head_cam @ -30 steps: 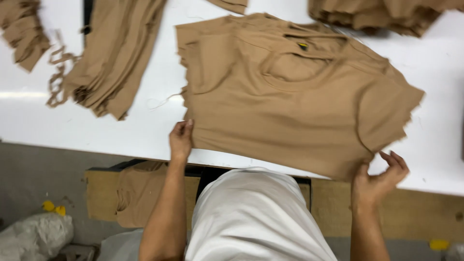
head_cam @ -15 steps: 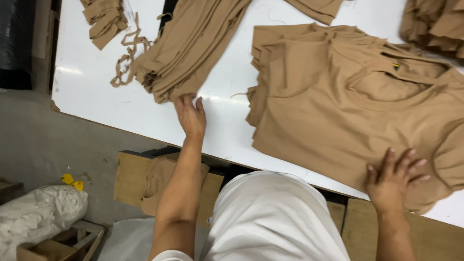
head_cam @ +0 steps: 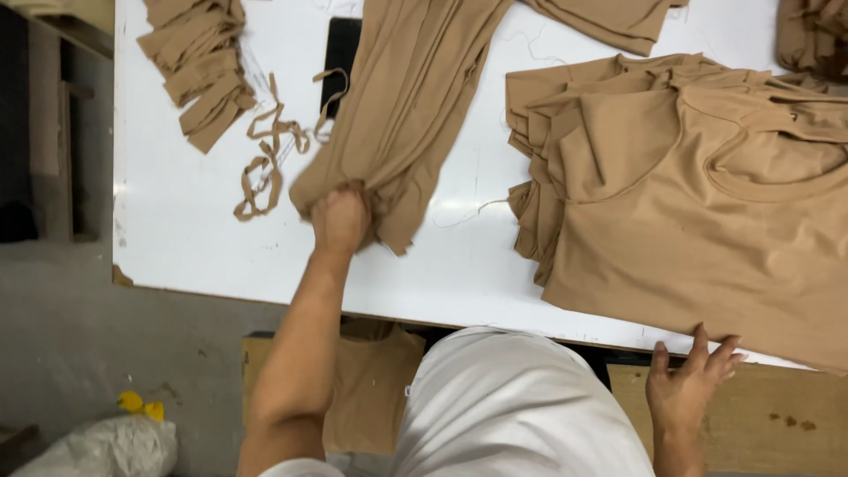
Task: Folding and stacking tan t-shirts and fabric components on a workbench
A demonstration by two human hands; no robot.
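Fingers of the left hand [head_cam: 340, 221] curled shut, bunching the near end of the long folded tan knit fabric bundle [head_cam: 406, 115] that runs away across the white table top [head_cam: 203, 221]; grip sits at the bundle's bottom edge, probably because that end is closest to the body. Right hand [head_cam: 689, 382] spread flat and open, fingertips at the table's near edge just touching the hem of the stack of tan knit shirt panels [head_cam: 698, 203], holding nothing; looks like it's steadying the stack. Counts: one bundle in hand, one big panel stack (layers too many to count), one small pile of tan fabric strips [head_cam: 196, 71] far left, one loose tangle of thin tan strips [head_cam: 269, 155] beside it, one dark flat rectangular object [head_cam: 338, 53] partly under the bundle. White sack [head_cam: 102, 446] on the floor.
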